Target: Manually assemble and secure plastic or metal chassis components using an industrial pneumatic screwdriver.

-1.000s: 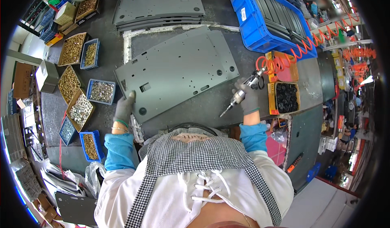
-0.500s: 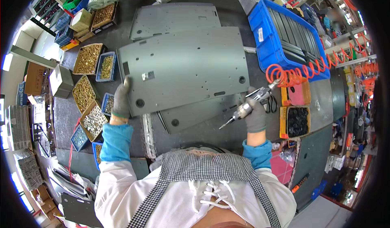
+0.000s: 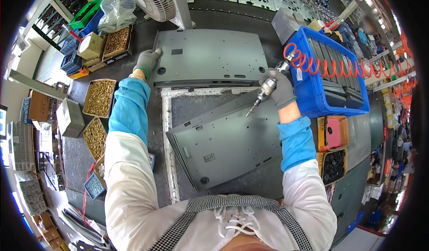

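Observation:
Both my hands wear grey gloves and reach forward. My left hand [image 3: 147, 62] is closed on the left edge of a grey metal panel [image 3: 205, 54] with holes and slots. That panel lies on a stack at the far side of the workbench, flush with it or nearly so. In my right hand [image 3: 280, 89] is an air screwdriver [image 3: 267, 88], its bit pointing down and toward the near left. This hand is beside the panel's right end; whether it touches it is hidden. Nearer to me, more grey panels [image 3: 232, 139] lie overlapped at a slant.
A coiled red air hose [image 3: 333, 67] runs right from the screwdriver. Beside it stands a blue crate [image 3: 298, 94] of dark metal strips. Boxes of brass-coloured fasteners [image 3: 99, 98] line the left. A fan [image 3: 156, 0] stands behind. Black parts fill a box [image 3: 331, 166] at the right.
Both hands have moved forward, carrying the panel away from me onto the far stack. The slanted panels beneath are now uncovered. The screwdriver moved along in my right hand, and the view has shifted.

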A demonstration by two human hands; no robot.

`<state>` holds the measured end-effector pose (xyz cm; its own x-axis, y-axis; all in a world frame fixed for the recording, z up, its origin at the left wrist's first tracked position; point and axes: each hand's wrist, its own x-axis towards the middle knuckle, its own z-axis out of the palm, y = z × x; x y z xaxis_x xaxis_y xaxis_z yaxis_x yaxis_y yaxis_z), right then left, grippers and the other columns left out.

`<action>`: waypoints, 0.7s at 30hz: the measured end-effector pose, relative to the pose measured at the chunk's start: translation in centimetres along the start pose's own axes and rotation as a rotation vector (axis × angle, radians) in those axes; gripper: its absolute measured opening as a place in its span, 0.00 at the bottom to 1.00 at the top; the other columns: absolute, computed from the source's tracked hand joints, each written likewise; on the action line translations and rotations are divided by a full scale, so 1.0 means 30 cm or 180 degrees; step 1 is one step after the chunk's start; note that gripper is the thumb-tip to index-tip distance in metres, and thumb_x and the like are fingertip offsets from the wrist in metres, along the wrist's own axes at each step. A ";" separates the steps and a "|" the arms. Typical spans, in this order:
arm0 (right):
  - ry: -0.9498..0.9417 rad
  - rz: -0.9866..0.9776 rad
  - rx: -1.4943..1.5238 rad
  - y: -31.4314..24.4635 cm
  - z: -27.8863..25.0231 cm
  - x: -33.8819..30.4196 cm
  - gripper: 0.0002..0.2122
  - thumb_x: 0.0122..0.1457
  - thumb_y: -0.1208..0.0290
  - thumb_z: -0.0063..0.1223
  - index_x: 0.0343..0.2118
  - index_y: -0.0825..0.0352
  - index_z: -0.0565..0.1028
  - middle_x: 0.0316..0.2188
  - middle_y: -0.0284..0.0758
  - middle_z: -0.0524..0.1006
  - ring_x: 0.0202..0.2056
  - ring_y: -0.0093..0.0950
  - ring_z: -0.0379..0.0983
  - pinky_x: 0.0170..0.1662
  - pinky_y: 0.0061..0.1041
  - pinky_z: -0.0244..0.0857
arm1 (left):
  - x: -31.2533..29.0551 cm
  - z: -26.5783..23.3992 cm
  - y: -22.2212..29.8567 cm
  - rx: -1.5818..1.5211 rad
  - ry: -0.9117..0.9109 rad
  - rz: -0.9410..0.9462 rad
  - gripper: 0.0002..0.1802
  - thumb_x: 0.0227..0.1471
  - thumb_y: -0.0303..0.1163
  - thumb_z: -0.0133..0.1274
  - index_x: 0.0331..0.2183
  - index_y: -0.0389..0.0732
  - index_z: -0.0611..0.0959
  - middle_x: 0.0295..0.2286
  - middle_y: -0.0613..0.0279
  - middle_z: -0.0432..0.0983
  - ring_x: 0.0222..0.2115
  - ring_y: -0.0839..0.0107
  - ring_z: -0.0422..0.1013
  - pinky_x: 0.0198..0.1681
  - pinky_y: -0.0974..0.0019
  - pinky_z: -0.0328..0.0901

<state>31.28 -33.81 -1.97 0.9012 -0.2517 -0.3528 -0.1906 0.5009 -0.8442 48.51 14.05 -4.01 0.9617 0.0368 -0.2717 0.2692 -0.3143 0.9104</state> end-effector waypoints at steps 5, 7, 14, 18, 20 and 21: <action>0.0177 0.0057 -0.0268 0.051 0.043 0.103 0.10 0.55 0.75 0.56 0.40 0.65 0.73 0.32 0.38 0.76 0.28 0.39 0.78 0.29 0.39 0.76 | 0.075 0.027 -0.032 0.1825 0.0673 0.0142 0.24 0.55 0.50 0.56 0.38 0.37 0.85 0.38 0.50 0.82 0.40 0.54 0.77 0.46 0.56 0.69; 0.0190 -0.0148 -0.0343 0.057 0.022 0.110 0.11 0.54 0.75 0.57 0.41 0.65 0.74 0.32 0.38 0.76 0.30 0.40 0.78 0.30 0.38 0.77 | 0.056 0.055 0.024 0.2364 0.1100 0.0498 0.23 0.53 0.50 0.55 0.40 0.41 0.85 0.40 0.46 0.80 0.45 0.48 0.74 0.50 0.53 0.67; -0.0285 0.0006 -0.0107 0.035 0.051 0.098 0.13 0.54 0.75 0.57 0.44 0.69 0.74 0.37 0.41 0.76 0.36 0.43 0.78 0.32 0.44 0.76 | 0.058 -0.106 -0.020 0.2156 0.1393 0.0065 0.22 0.54 0.49 0.54 0.43 0.43 0.84 0.40 0.48 0.81 0.45 0.51 0.76 0.49 0.55 0.68; -0.0368 -0.0143 0.0044 0.010 0.056 0.024 0.14 0.55 0.74 0.57 0.45 0.69 0.73 0.42 0.43 0.75 0.42 0.44 0.77 0.37 0.46 0.76 | -0.049 -0.052 -0.054 -0.0221 0.0937 -0.0387 0.19 0.58 0.36 0.52 0.47 0.36 0.81 0.40 0.50 0.81 0.45 0.61 0.76 0.44 0.63 0.72; -0.0398 -0.0066 -0.0107 0.022 0.086 -0.043 0.15 0.55 0.74 0.56 0.46 0.69 0.73 0.45 0.44 0.75 0.45 0.44 0.76 0.41 0.47 0.76 | -0.127 -0.072 -0.136 -0.1673 0.0990 -0.0262 0.18 0.59 0.28 0.48 0.49 0.33 0.79 0.43 0.47 0.78 0.46 0.60 0.76 0.45 0.67 0.73; -0.0499 -0.0280 0.0166 0.032 0.091 -0.080 0.16 0.54 0.75 0.56 0.47 0.69 0.72 0.46 0.44 0.75 0.46 0.43 0.76 0.45 0.45 0.75 | -0.168 -0.081 -0.182 -0.3105 0.0988 -0.0059 0.18 0.60 0.20 0.44 0.51 0.30 0.76 0.46 0.45 0.76 0.47 0.59 0.75 0.46 0.70 0.74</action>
<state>30.01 -30.46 -0.83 0.9639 -0.1663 -0.2079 -0.0916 0.5260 -0.8456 42.31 17.89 -6.85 0.8906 0.3213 -0.3218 0.0759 0.5927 0.8018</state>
